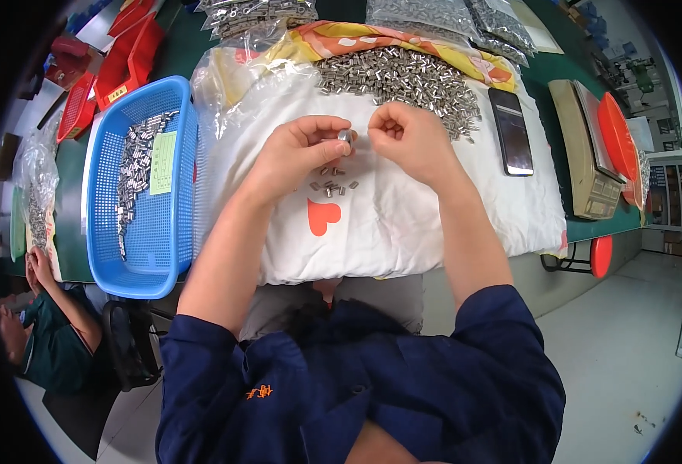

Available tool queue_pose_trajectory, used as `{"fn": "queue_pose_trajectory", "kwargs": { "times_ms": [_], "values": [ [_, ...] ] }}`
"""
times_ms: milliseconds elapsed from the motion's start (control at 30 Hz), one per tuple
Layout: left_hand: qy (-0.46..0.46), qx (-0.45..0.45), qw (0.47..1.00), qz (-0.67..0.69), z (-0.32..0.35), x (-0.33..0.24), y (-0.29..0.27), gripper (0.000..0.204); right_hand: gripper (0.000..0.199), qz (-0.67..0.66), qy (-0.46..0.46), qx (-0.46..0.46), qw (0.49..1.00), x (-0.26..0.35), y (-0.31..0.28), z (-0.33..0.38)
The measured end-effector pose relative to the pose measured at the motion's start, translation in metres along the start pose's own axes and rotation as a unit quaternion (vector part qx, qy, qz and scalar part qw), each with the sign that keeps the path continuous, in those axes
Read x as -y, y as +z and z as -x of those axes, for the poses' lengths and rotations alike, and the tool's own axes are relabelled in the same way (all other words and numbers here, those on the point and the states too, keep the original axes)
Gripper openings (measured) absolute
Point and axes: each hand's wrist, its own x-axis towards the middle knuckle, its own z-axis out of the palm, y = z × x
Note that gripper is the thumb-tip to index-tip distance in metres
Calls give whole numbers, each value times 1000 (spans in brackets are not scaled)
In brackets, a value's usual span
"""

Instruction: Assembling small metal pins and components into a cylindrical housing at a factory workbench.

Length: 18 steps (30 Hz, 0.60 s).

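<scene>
Above the white cloth (395, 232), my left hand (304, 148) pinches a shiny round metal ring (345, 138) between thumb and fingers. Just to its right is my right hand (412, 141), its fingers curled into a pinch; whatever they hold, if anything, is too small or hidden to make out. Below my left fingers lie several loose small metal cylinders (330, 189), near a red heart printed on the cloth. Beyond both hands spreads a large heap of similar metal cylinders (403, 75).
A blue plastic basket (178, 224) with metal pieces and a green paper slip stands left. Clear plastic bags (240, 81) lie beside the heap. At right are a phone (512, 131) and a scale (588, 155) with a red tray. Another person's hands (38, 267) show at far left.
</scene>
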Motion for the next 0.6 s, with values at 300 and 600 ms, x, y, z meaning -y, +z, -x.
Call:
{"fn": "queue_pose_trajectory", "kwargs": {
  "times_ms": [300,600],
  "values": [
    [39,-31,997,52,-1,0,-2,30,9,-128,-82,-7,988,1,15,0],
    [52,-72,996,-10,-1,2,1,30,8,16,-164,-95,982,1,27,3]
  ]
}}
